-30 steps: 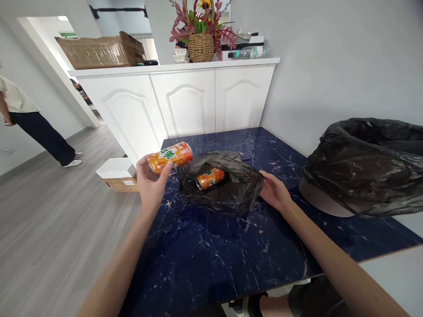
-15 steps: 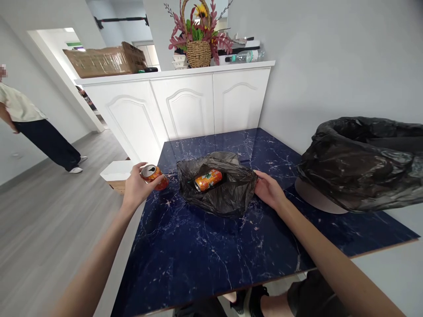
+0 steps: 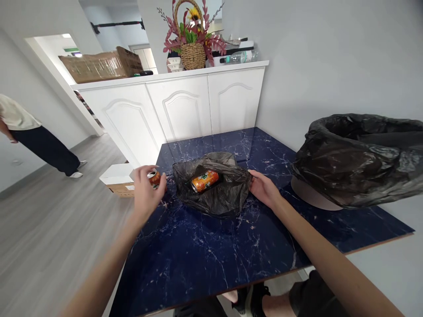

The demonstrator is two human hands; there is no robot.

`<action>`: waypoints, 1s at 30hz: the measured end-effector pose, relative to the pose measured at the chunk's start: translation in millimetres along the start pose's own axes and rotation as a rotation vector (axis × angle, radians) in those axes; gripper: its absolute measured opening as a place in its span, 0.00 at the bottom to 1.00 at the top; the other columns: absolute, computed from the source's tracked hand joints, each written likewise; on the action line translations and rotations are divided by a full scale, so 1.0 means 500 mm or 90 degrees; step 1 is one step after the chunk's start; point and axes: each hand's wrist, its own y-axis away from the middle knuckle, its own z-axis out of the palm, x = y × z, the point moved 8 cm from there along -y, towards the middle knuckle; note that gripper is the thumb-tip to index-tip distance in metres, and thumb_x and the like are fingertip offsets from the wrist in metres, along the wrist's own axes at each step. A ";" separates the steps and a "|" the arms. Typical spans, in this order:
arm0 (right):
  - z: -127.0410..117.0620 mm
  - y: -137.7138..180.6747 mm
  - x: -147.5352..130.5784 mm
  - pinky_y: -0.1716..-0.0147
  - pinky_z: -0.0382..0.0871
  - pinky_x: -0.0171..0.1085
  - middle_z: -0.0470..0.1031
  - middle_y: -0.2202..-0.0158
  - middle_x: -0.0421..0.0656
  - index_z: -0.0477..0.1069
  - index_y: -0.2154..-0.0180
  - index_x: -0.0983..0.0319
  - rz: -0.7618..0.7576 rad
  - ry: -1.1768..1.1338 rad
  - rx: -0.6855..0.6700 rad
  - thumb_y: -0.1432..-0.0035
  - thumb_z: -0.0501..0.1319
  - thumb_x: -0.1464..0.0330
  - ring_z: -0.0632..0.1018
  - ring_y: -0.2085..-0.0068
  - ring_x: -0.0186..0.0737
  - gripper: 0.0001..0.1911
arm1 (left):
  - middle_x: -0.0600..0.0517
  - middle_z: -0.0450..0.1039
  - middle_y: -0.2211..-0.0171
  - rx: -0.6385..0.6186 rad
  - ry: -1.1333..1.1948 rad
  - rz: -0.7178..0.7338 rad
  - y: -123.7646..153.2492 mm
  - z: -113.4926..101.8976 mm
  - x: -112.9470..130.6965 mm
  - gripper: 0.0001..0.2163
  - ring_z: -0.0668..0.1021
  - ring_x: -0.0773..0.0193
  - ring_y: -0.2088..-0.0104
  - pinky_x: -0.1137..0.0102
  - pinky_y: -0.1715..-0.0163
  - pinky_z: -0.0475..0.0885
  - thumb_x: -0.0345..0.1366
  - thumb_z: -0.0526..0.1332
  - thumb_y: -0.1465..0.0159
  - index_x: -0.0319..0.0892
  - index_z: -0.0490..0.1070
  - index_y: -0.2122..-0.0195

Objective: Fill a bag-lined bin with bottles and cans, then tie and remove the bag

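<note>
Left hand (image 3: 145,193) is spread wide, thumb and fingers curved about a loose can (image 3: 154,178) just left of the black bag (image 3: 218,203); whether skin meets metal cannot be confirmed. Right hand (image 3: 263,189) grips the bag's right edge in a narrow pinch.

Key relation: the loose can is on the bag's left, apart from it, within the left hand's span and well apart from the right hand. Fingers hide much of it; its long axis appears near upright, top end up. The left hand is clearly the nearer of the two.

Second can (image 3: 205,181) lies on its side in the bag's open mouth, between the hands, long axis running roughly left to right, its right end angled slightly away. Neither hand touches it.

Beneath the bag is a dark blue marbled table (image 3: 205,259). Well to the bag's right stands a bin (image 3: 313,197) with a black liner (image 3: 357,165) draped over it. Left of the bag, beyond the table edge, sits a carton (image 3: 122,190). Behind the bag is a white cabinet (image 3: 185,110) bearing a flower basket (image 3: 193,56). Far left of the bag, a person (image 3: 46,143) is standing.
</note>
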 end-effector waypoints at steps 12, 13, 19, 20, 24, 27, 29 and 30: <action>-0.006 -0.007 0.000 0.57 0.75 0.45 0.87 0.62 0.37 0.79 0.64 0.52 -0.003 -0.012 0.005 0.49 0.78 0.55 0.84 0.52 0.49 0.15 | 0.37 0.76 0.44 -0.224 -0.077 0.147 0.082 0.198 0.151 0.19 0.75 0.39 0.41 0.47 0.41 0.72 0.48 0.59 0.25 0.42 0.69 0.40; -0.006 -0.007 0.000 0.57 0.75 0.45 0.87 0.62 0.37 0.78 0.64 0.52 -0.002 -0.012 0.004 0.49 0.78 0.55 0.84 0.52 0.49 0.15 | 0.37 0.77 0.45 -0.226 -0.084 0.141 0.081 0.208 0.144 0.19 0.76 0.39 0.42 0.47 0.42 0.72 0.48 0.59 0.26 0.42 0.70 0.41; -0.005 -0.008 0.000 0.56 0.74 0.45 0.87 0.62 0.38 0.78 0.65 0.52 0.003 -0.013 0.002 0.49 0.78 0.55 0.84 0.53 0.50 0.15 | 0.36 0.80 0.50 -0.233 -0.095 0.113 0.084 0.239 0.119 0.22 0.78 0.36 0.45 0.46 0.46 0.75 0.51 0.66 0.31 0.42 0.71 0.44; -0.005 -0.008 0.000 0.56 0.74 0.46 0.87 0.62 0.38 0.78 0.65 0.53 0.004 -0.014 0.003 0.49 0.78 0.55 0.84 0.53 0.50 0.15 | 0.36 0.80 0.49 -0.232 -0.093 0.110 0.084 0.237 0.119 0.23 0.78 0.37 0.45 0.46 0.46 0.75 0.51 0.67 0.32 0.42 0.71 0.43; -0.004 -0.008 -0.001 0.56 0.74 0.45 0.87 0.62 0.39 0.78 0.65 0.53 0.009 -0.017 0.004 0.49 0.78 0.55 0.84 0.52 0.50 0.15 | 0.37 0.79 0.43 -0.217 -0.049 0.077 0.077 0.199 0.126 0.29 0.78 0.37 0.42 0.46 0.42 0.74 0.51 0.69 0.33 0.41 0.68 0.37; -0.003 -0.007 -0.002 0.56 0.74 0.45 0.86 0.62 0.39 0.78 0.65 0.52 0.011 -0.018 0.003 0.48 0.77 0.56 0.84 0.52 0.50 0.14 | 0.39 0.78 0.41 -0.199 -0.008 0.050 0.064 0.149 0.133 0.30 0.78 0.38 0.41 0.46 0.42 0.75 0.54 0.69 0.34 0.44 0.68 0.37; -0.002 -0.007 -0.002 0.56 0.73 0.46 0.86 0.62 0.39 0.78 0.64 0.52 0.012 -0.017 0.001 0.47 0.77 0.56 0.84 0.52 0.50 0.14 | 0.40 0.79 0.43 -0.174 0.012 0.030 0.056 0.109 0.132 0.30 0.80 0.40 0.42 0.47 0.42 0.76 0.55 0.70 0.34 0.45 0.68 0.37; -0.001 -0.006 -0.002 0.55 0.73 0.46 0.86 0.61 0.39 0.78 0.64 0.53 0.012 -0.016 0.000 0.46 0.77 0.56 0.84 0.52 0.51 0.13 | 0.41 0.79 0.43 -0.159 0.023 0.016 0.053 0.088 0.128 0.31 0.81 0.41 0.43 0.48 0.43 0.76 0.55 0.70 0.35 0.45 0.67 0.37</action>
